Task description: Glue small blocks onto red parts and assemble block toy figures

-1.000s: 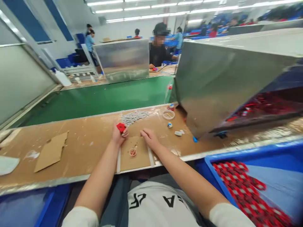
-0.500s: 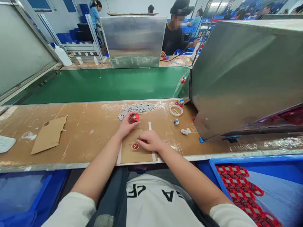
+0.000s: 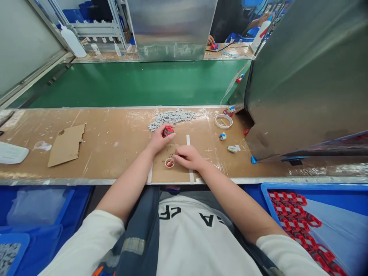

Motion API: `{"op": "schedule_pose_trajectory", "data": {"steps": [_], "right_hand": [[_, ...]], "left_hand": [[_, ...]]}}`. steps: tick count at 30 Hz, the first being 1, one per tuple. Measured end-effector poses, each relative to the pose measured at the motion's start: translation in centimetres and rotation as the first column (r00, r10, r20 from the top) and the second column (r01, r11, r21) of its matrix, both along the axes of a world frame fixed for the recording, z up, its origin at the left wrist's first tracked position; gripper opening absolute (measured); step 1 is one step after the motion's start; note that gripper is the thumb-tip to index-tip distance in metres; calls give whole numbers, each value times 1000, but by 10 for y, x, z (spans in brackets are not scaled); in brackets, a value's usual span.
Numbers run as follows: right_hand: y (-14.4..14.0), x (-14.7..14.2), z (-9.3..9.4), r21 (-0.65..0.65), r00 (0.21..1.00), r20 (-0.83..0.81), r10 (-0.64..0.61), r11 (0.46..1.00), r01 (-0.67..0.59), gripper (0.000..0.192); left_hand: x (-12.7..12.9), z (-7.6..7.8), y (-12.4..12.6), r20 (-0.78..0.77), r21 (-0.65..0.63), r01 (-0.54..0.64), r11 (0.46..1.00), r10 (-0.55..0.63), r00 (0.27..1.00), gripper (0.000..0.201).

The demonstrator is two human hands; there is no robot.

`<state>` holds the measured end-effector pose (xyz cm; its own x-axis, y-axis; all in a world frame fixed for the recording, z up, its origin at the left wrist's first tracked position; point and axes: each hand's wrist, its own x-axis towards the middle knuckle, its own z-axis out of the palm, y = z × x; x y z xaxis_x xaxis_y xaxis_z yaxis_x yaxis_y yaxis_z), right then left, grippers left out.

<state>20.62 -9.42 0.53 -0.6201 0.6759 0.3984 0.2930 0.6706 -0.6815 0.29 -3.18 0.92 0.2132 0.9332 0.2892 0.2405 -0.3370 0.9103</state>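
Observation:
My left hand [image 3: 160, 138] is closed around a small red and grey plastic part [image 3: 168, 131], just in front of a pile of small grey pieces [image 3: 171, 117]. Close beside a small round cup [image 3: 169, 163] with reddish contents, my right hand [image 3: 188, 157] has its fingers pinched together. A thin stick lies in or over the cup, its tip near those fingers. Whether the right fingers grip the stick or something else tiny is too small to make out. Beneath the hands is a cardboard patch edged by white tape strips [image 3: 191, 177].
A torn cardboard piece [image 3: 66, 145] lies to the left. On the right are a tape roll [image 3: 223, 121], small blue-white parts [image 3: 222, 136] and a large grey panel [image 3: 301, 84]. Rows of red parts fill a blue bin [image 3: 266, 188]. A green belt [image 3: 149, 84] runs behind; a co-worker's hand [image 3: 211, 40] is beyond it.
The view has tilted down, so the scene sits higher. My left hand has turned the red part to show a different side. The right hand stays beside the cup.

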Motion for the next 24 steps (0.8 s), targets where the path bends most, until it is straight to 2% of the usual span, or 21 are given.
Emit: {"op": "schedule_pose_trajectory", "data": {"steps": [4, 8, 11, 16, 20, 24], "right_hand": [[1, 1, -2, -44, 997, -82, -10, 999, 7, 42], [1, 2, -3, -46, 995, -98, 0, 999, -5, 43], [0, 1, -2, 2, 998, -45, -32, 999, 32, 43], [-3, -2, -1, 130, 989, 59, -135, 983, 127, 41], [-4, -4, 2, 157, 990, 84, -113, 983, 99, 36], [-2, -6, 3, 158, 991, 118, -65, 986, 46, 36]], "left_hand": [[1, -5, 2, 102, -106, -79, 991, 90, 991, 33], [1, -6, 5, 200, -195, -14, 981, 54, 978, 46], [1, -5, 8, 234, -164, -10, 986, 49, 971, 53], [1, -9, 11, 205, -82, -19, 996, 35, 978, 63], [2, -13, 10, 261, -102, -11, 995, 38, 964, 61], [3, -9, 8, 204, -96, 17, 995, 3, 979, 53]]}}
